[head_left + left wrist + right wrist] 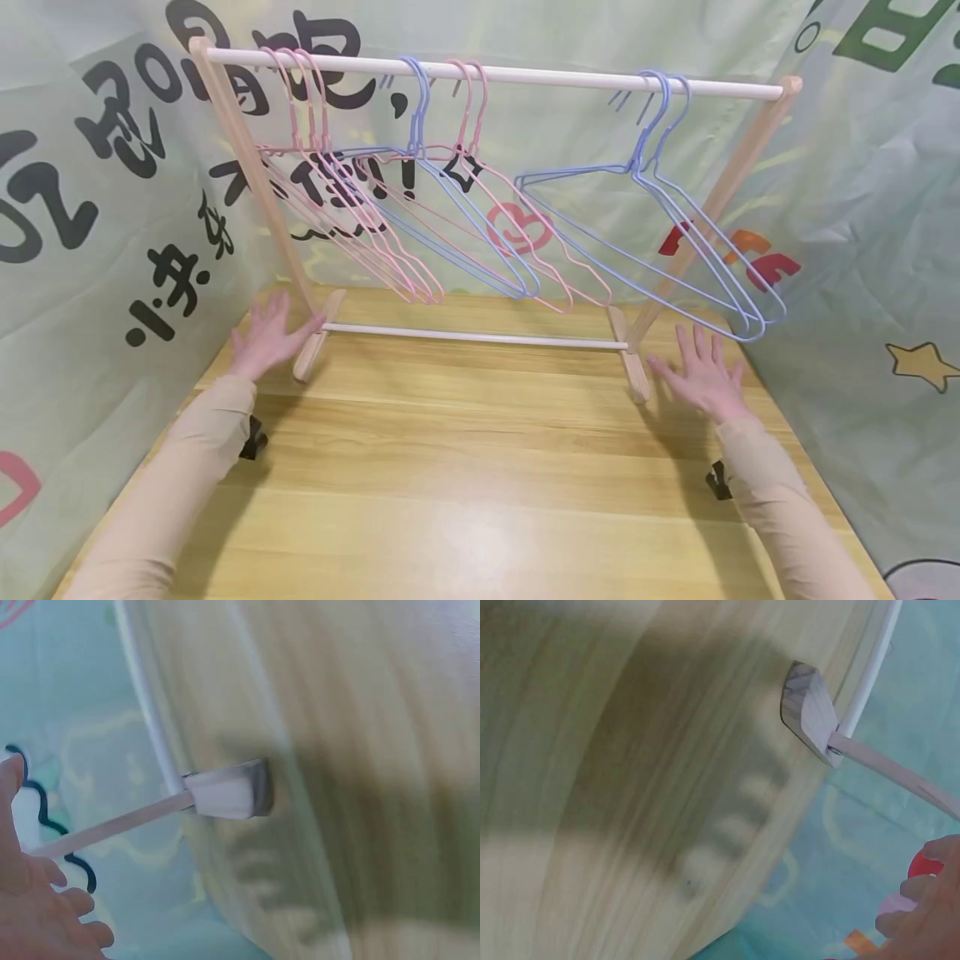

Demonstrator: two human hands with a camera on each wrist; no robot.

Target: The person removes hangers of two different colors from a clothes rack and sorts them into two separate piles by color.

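A clothes rack with pale wooden uprights (257,175) and a white top rail (525,74) stands on the table (450,442). Pink hangers (325,142) hang at its left, blue hangers (415,142) and more pink ones mid-rail, and several blue hangers (637,157) at the right. My left hand (268,340) has spread fingers beside the left wooden foot (306,360), holding nothing. By the right foot (636,379) is my right hand (703,375), fingers likewise spread and holding nothing. Both wrist views show a foot near the hand: left (225,793), right (814,709).
A white lower rail (472,337) joins the two feet. Printed cloth walls (90,333) enclose the table at the back and both sides. The blue hangers' lower corners overhang near my right hand. Bare wood grain shows in front of the rack.
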